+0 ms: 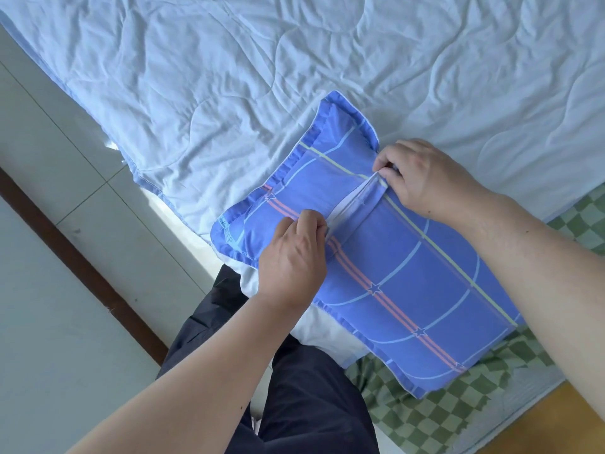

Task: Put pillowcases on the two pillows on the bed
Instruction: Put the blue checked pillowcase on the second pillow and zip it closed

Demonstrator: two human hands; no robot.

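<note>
Blue cotton pillowcase [393, 276], crossed by pale lines and pink stripes with small stars, covers a pillow lying at the near edge of the bed, slanted from upper left to lower right. Frilled border runs round its far end.

Back opening of the case sits mid-length; a strip of white pillow [352, 204] shows in the gap between the two overlapping flaps.

Left hand [293, 257]: fingers curled, pinching the flap edge at the near end of the opening, beside the pink stripes. Right hand [422, 178]: fingers curled tight, pinching the flap edge at the far end of the opening, by the yellow-green line. Both forearms bare; right forearm crosses over the lower right corner of the bed.

Surroundings: pale blue quilted blanket [262, 77], creased, spreads over most of the bed beyond the pillowcase and reaches under its far end. Green-and-white checked sheet [425, 417] shows beneath the near end and along the right edge. White fabric [324, 332] bulges out from under the left side of the case; cannot tell whether it is the second pillow. Dark trousers [304, 404] of the person stand against the bed edge. Pale tiled floor [49, 290] at left, with a brown strip [82, 257] running diagonally across it. Orange-brown surface at lower right corner.
</note>
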